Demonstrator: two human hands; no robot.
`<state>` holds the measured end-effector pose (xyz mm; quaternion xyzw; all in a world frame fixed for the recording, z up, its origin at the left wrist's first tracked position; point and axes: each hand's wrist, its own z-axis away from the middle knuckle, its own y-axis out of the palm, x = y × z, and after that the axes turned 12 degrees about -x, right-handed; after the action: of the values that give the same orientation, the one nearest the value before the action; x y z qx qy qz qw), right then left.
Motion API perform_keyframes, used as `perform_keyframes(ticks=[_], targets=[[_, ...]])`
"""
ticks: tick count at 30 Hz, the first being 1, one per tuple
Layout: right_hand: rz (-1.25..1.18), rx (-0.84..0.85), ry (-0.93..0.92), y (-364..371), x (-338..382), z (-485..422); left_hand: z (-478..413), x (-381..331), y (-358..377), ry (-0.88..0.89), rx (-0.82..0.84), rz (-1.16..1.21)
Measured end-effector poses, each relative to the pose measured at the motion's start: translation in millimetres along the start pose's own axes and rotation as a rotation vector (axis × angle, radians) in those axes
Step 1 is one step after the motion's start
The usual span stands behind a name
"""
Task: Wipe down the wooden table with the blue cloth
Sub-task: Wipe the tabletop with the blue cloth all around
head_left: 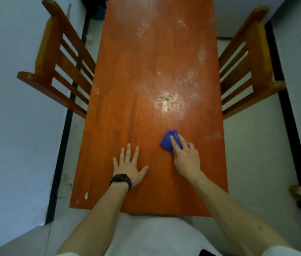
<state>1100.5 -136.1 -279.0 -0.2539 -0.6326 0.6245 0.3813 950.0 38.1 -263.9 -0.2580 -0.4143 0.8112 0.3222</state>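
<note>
Two grips | left hand [129,168] open flat on table [136,71] | right hand [186,159] presses blue cloth [166,143]

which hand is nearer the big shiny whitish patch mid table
Right. The right hand, on the blue cloth, sits just short of the whitish patch; the left hand lies flat on the table, farther back and to its left.
</note>
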Motion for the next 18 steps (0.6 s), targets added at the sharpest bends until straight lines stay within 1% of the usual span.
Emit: perform_keyframes(ticks=[3, 5, 6, 7, 8, 10, 12, 13, 15, 18], targets=[[0.031, -0.043, 0.325, -17, -76, 4, 1, -5, 1, -0.015, 0.039, -0.063], [-0.013, -0.054, 0.558, -33, -120, 8, 0, -10, -2, -0.028, 0.057, -0.097], [-0.040, -0.067, 0.644, -39, -134, 10, 0, -12, -4, -0.037, 0.069, -0.108], [-0.058, -0.088, 0.687, -44, -142, 11, 0, -15, -5, -0.047, 0.083, -0.116], [-0.073, -0.112, 0.690, -46, -143, 12, 0, -16, -6, -0.054, 0.093, -0.124], [-0.124, -0.166, 0.593, -46, -130, 10, 2, -20, -5, -0.064, 0.091, -0.142], [-0.141, -0.199, 0.430, -42, -103, 6, 2, -21, -4, -0.068, 0.086, -0.167], [-0.131, -0.189, 0.338, -37, -88, 5, 2, -21, -4, -0.069, 0.085, -0.177], [-0.118, -0.111, 0.147, -28, -58, 4, 2, -23, -6, -0.083, 0.092, -0.186], [-0.080, 0.058, -0.137, -14, -30, 8, 1, -27, -7, -0.115, 0.103, -0.187]])
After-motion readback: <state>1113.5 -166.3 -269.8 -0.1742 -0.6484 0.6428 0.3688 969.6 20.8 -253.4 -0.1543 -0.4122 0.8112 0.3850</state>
